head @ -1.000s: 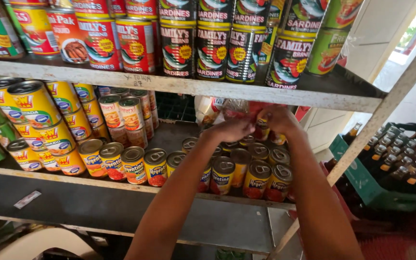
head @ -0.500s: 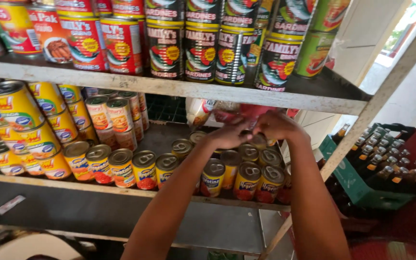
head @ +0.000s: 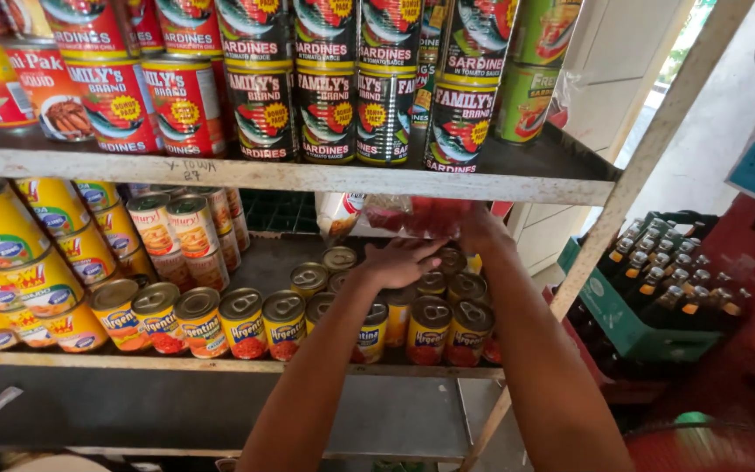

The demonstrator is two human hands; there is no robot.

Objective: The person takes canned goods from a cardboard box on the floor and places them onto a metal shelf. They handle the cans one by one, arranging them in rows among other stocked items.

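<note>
Two hands deeper now | your left hand [head: 404,260] lies flat, fingers spread, on the small cans [head: 430,319] | right hand [head: 481,229] behind them, fingers hidden, touching red packet [head: 434,214].

Two hands [head: 404,262] reach in — two shelves [head: 308,175] of tins, five red-labelled tins [head: 242,323] along the lower front edge.

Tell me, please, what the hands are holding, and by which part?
Left hand rests flat on the small cans' tops; right hand touches the red packet; grip unclear.
</note>
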